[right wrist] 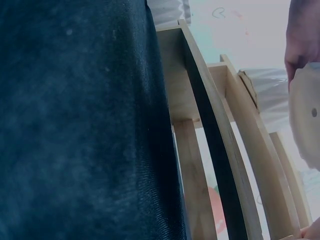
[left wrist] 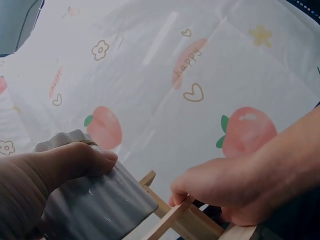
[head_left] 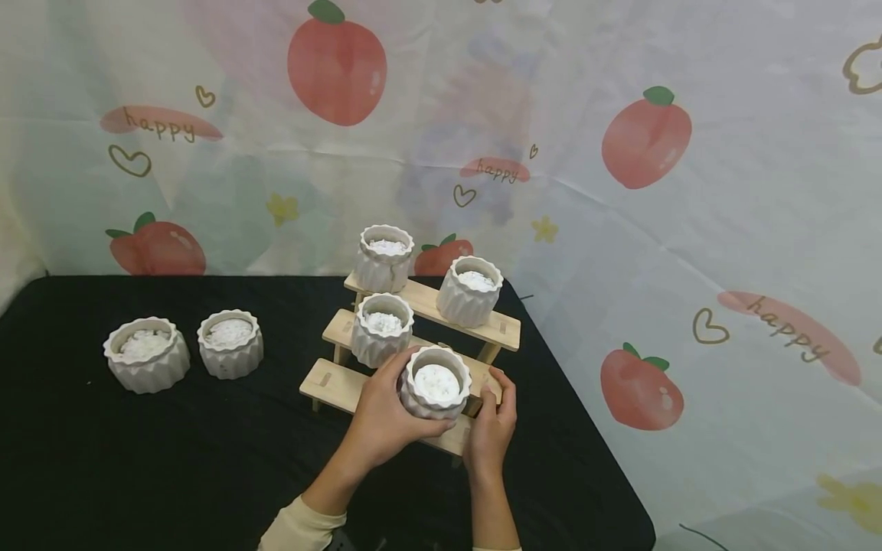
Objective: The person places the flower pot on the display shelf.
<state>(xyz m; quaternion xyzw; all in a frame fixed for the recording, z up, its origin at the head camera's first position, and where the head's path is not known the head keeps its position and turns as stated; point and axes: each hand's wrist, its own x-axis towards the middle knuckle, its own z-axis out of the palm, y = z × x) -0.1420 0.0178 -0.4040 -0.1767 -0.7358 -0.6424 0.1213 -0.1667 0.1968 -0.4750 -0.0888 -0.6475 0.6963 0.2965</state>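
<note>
My left hand (head_left: 386,409) grips a white fluted pot (head_left: 436,383) with white filling, over the right part of a three-step wooden stand (head_left: 338,386). The pot's underside (right wrist: 305,120) with a small drain hole faces the right wrist camera. In the left wrist view the thumb lies across the pot's wall (left wrist: 100,205), near a string around its rim. My right hand (head_left: 491,428) holds the right end of the stand's middle step, fingers curled over the wood. Another white pot (head_left: 382,337) stands on that step, left of the held one.
On the top step stand two more fluted pots, one at left (head_left: 383,264) and one at right (head_left: 470,295). Two others, a wider pot (head_left: 147,360) and a smaller pot (head_left: 230,348), sit on the black tablecloth (head_left: 172,467). A fruit-printed curtain (head_left: 241,191) hangs behind.
</note>
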